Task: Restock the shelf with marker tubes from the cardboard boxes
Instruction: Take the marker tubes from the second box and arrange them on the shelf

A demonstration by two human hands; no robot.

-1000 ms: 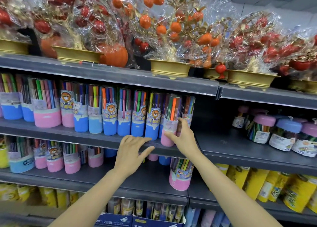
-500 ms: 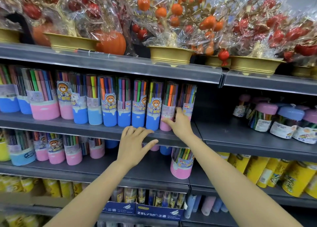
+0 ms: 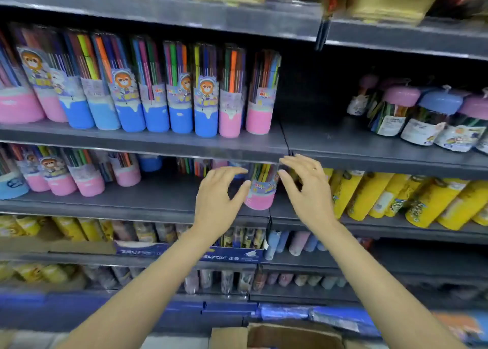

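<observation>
Lower shelf [image 3: 148, 206] — both hands dropped there, flanking pink-based tube [image 3: 260, 190].

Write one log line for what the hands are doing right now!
left hand: open, beside pink-based clear marker tube | right hand: open, at its other side | tube: upright on grey metal shelf | grip: not yet

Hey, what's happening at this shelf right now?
A person is restocking marker tubes. Both hands reach toward a pink-based marker tube on the lower shelf: the left hand and right hand are on either side of it, fingers relaxed, not gripping. An open cardboard box sits below.
</observation>
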